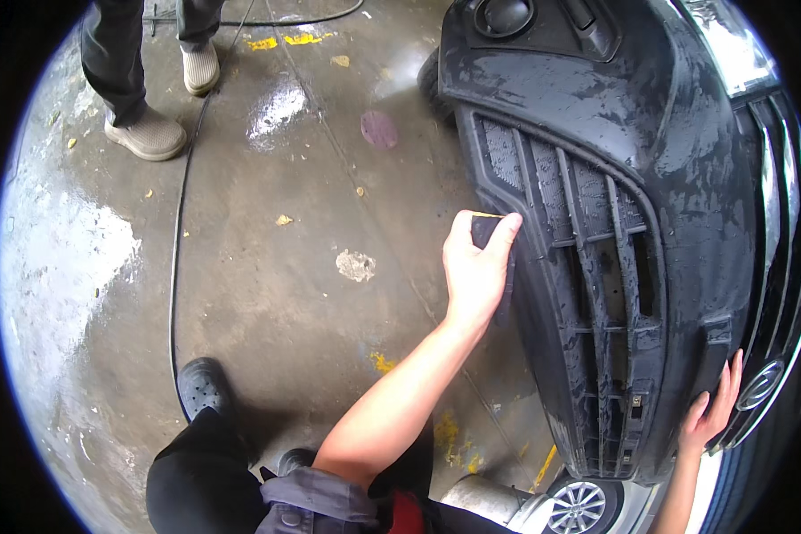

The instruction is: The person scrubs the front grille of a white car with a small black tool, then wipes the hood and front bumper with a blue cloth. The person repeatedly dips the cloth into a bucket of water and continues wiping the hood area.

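A black car bumper with a slatted lower grille fills the right side; its surface is wet and streaked. At the bumper's lower edge, my left hand pinches a small dark piece with a thin yellow edge between thumb and fingers. What kind of thing it is cannot be made out. My right hand is open, fingers stretched out against the bumper's upper part, next to the chrome-edged front grille and its oval emblem. The palm is partly hidden.
Someone in dark trousers and beige clogs stands at the far left. A black hose runs along the wet, stained concrete floor to my grey clog. A car wheel and a pale cylindrical container are at the bottom.
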Demonstrator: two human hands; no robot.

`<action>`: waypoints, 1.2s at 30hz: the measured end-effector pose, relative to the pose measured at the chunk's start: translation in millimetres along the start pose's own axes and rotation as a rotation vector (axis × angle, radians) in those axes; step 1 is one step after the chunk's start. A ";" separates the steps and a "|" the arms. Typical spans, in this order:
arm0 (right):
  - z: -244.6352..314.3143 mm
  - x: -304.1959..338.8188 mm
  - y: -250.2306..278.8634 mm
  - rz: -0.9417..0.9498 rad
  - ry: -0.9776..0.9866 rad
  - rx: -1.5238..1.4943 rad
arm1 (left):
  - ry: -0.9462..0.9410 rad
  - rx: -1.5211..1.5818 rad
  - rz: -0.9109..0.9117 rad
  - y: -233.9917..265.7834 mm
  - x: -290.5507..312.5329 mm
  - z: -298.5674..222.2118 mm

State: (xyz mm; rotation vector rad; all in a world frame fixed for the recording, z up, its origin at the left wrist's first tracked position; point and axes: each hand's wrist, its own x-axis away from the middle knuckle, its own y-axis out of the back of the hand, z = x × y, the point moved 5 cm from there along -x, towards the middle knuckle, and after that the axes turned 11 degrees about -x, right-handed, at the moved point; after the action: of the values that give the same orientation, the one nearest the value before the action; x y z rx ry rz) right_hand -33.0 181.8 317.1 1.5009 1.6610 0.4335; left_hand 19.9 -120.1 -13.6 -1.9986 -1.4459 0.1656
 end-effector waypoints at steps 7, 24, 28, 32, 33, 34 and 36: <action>16.3 -21.7 15.5 -0.089 0.049 -0.074 | -0.020 0.015 0.008 20.2 -27.1 9.1; 5.6 -9.5 44.2 -0.222 -0.022 -0.287 | 0.236 -0.085 -0.258 161.3 -110.0 -4.0; 6.6 -8.7 37.9 -0.229 0.003 -0.326 | 0.344 0.156 -0.239 154.3 -103.7 38.3; 6.6 -2.6 34.8 -0.248 0.000 -0.335 | 0.211 0.141 -0.033 157.2 -99.7 27.3; 6.9 -1.2 34.4 -0.257 0.003 -0.331 | 0.207 0.188 -0.005 157.9 -93.3 23.0; 5.6 -0.8 34.6 -0.267 0.003 -0.330 | 0.201 0.230 0.023 158.3 -90.6 15.8; 4.8 1.4 42.0 -0.280 0.015 -0.324 | 0.205 0.241 0.028 157.4 -100.4 16.9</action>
State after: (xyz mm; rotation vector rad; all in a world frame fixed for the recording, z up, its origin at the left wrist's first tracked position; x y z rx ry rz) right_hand -2.1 191.2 344.4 1.0151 1.6884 0.5312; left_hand 100.1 -229.1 -143.4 -1.7847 -1.2097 0.1354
